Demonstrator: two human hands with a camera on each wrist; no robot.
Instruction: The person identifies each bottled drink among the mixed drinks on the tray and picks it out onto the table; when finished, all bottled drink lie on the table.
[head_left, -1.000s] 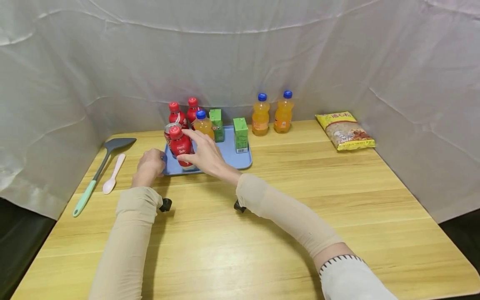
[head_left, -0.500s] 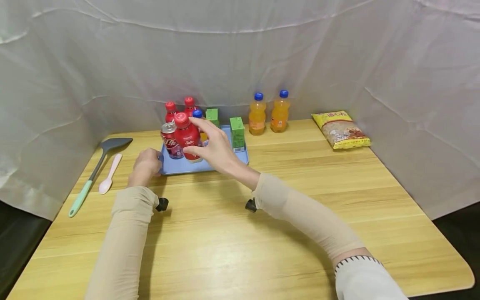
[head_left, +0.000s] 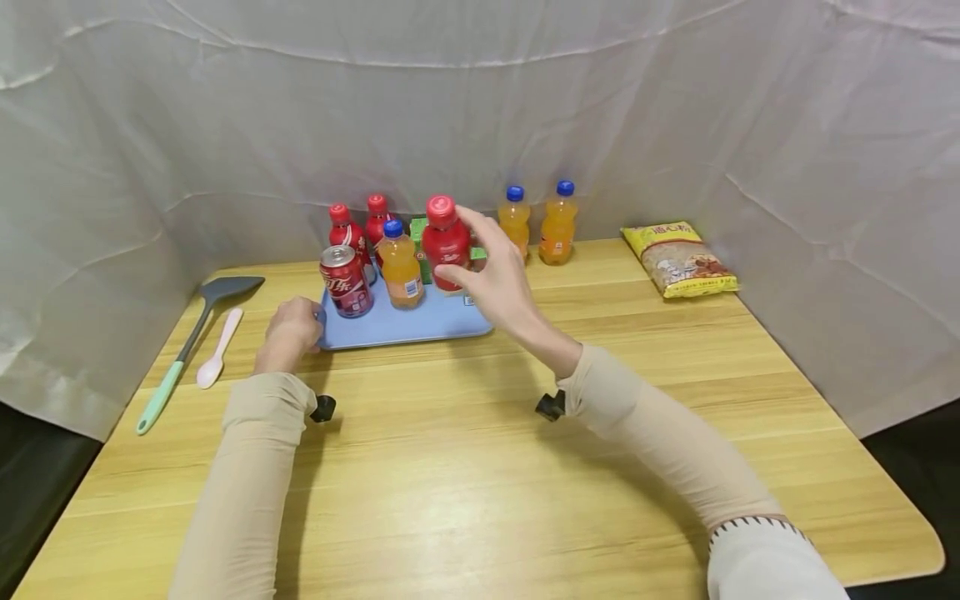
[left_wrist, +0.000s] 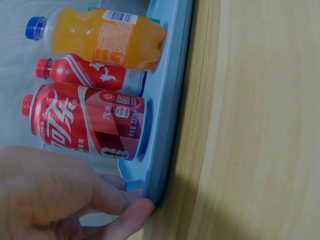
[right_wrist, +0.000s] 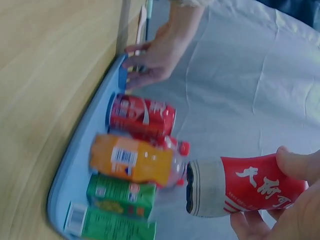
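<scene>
My right hand (head_left: 506,283) grips a red-labelled bottle with a red cap (head_left: 446,250), holding it in the air above the right part of the blue tray (head_left: 397,334). The right wrist view shows its pale base apart from the tray. At the tray's left end my left hand (head_left: 289,330) holds the rim, thumb and fingers (left_wrist: 132,212) at the corner. On the tray stand a cola can (head_left: 347,283), an orange soda bottle (head_left: 401,271), red-capped bottles (head_left: 347,233) behind, and green drink cartons (right_wrist: 122,195), partly hidden in the head view.
Two orange soda bottles (head_left: 558,225) stand right of the tray. Farther right lies a yellow bag of pasta (head_left: 678,260). A spatula (head_left: 183,350) and a pink spoon (head_left: 220,348) lie on the left side of the wooden table (head_left: 450,483). Grey cloth (head_left: 480,108) hangs behind.
My right hand has lifted the red-labelled bottle from the tray's front left and carried it rightward, past the can and the orange soda bottle. My left hand stays at the tray's edge.
</scene>
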